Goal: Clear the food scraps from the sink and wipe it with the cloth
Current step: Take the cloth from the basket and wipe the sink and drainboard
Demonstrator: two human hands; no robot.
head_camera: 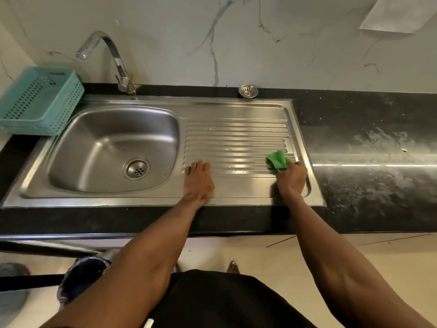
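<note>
Here the right hand (292,179) gripped a bunched green cloth (277,160) on the ribbed drainboard (236,138).
Its fingers were curled shut around the cloth, which poked out just beyond the knuckles, pressed to the near right corner of the ribs. Well to its left the left hand (198,179) lay flat and open, holding nothing, fingertips on the ribs. Further left sat the sink (113,147) bowl and its drain (136,168); the dark bench (366,162) ran off to the right.

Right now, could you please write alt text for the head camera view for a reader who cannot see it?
The right hand presses a green cloth on the ribbed drainboard of a steel sink, while the left hand rests flat near the basin. A teal basket sits left, a strainer behind.
</note>
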